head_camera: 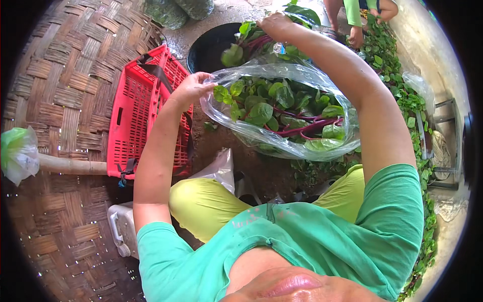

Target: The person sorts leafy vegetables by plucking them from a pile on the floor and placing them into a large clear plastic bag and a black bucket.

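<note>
A clear plastic bag (226,117) lies open before me, filled with leafy greens (279,105) that have purple-red stems, likely Malabar spinach. At the bag's left rim, my left hand (194,88) pinches the plastic between thumb and fingers. My right hand (277,26) is beyond the far rim, closed around a bunch of the same greens (249,43). Leaves of that bunch stick out on both sides of the hand and hang past the bag's far edge. The palm and fingertips of my right hand are partly hidden.
A red plastic crate (132,113) with straps stands left, by a woven bamboo wall (64,94). Behind the bag is a black tub (211,41). More greens (400,87) line the right wall, where another person's hand (356,37) reaches in. A whitish jerrycan (126,230) sits lower left.
</note>
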The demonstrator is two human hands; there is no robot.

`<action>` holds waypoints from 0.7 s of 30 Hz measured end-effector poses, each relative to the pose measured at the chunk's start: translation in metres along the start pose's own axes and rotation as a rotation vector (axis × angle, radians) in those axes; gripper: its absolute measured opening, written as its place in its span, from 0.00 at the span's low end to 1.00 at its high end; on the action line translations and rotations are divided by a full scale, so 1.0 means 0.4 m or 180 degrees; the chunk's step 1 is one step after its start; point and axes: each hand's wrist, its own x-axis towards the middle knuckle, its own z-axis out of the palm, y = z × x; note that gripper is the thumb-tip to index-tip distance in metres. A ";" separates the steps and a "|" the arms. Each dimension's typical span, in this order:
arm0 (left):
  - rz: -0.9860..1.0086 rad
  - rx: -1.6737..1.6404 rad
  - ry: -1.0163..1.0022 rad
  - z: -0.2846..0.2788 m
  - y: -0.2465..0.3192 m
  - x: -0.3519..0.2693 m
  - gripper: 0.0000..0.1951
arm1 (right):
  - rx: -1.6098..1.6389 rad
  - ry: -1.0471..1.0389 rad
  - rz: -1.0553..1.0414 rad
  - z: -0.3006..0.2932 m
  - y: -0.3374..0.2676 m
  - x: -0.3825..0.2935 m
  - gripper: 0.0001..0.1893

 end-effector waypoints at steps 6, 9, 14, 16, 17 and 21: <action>0.0111 -0.0688 0.0445 -0.014 0.070 0.057 0.12 | 0.0955 -0.0022 0.1131 -0.094 0.086 -0.041 0.19; 0.0376 -0.1461 0.0580 0.035 0.136 0.081 0.11 | 0.1625 -0.0315 0.1378 -0.134 0.203 -0.067 0.19; 0.0142 -0.0626 0.0407 -0.026 0.047 0.134 0.16 | 0.3562 -0.0083 0.1380 -0.228 0.239 -0.154 0.13; 0.0396 -0.1058 0.0449 0.032 0.067 0.146 0.16 | 0.3904 -0.0278 0.1804 -0.249 0.311 -0.221 0.12; 0.0599 -0.1417 0.0512 0.056 0.083 0.148 0.17 | 0.4328 -0.0435 0.2233 -0.260 0.338 -0.243 0.10; 0.0683 -0.1504 0.0575 0.041 0.094 0.129 0.19 | 0.3543 0.1274 0.0436 -0.365 0.190 -0.379 0.09</action>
